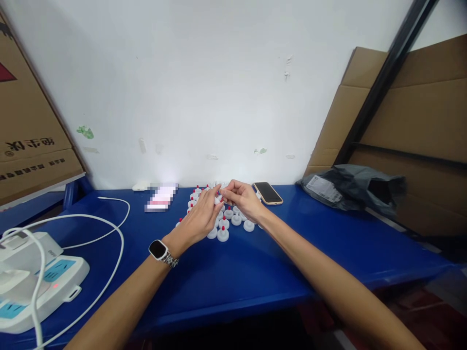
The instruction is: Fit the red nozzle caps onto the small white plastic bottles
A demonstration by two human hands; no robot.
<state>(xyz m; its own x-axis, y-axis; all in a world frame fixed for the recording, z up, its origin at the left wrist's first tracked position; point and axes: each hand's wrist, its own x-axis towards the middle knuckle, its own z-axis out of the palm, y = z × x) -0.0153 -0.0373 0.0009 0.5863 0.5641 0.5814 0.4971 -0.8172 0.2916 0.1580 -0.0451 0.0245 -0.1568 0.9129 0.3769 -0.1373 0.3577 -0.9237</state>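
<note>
Many round white caps, several with a small red tip on top, stand in a cluster on the blue table. A few, such as the plain white cap, show no red tip. Above the cluster my left hand, wearing a watch, has long, close-set fingers around what looks like a white cap, partly hidden. My right hand meets it at the fingertips, thumb and forefinger pinched together. Whatever lies in that pinch is too small and covered to make out; a bit of red shows beside it.
A phone lies right of the caps, a grey plastic bag farther right. At left are a white power strip with looping white cables and a blurred-out bright item. Cardboard flanks the white wall.
</note>
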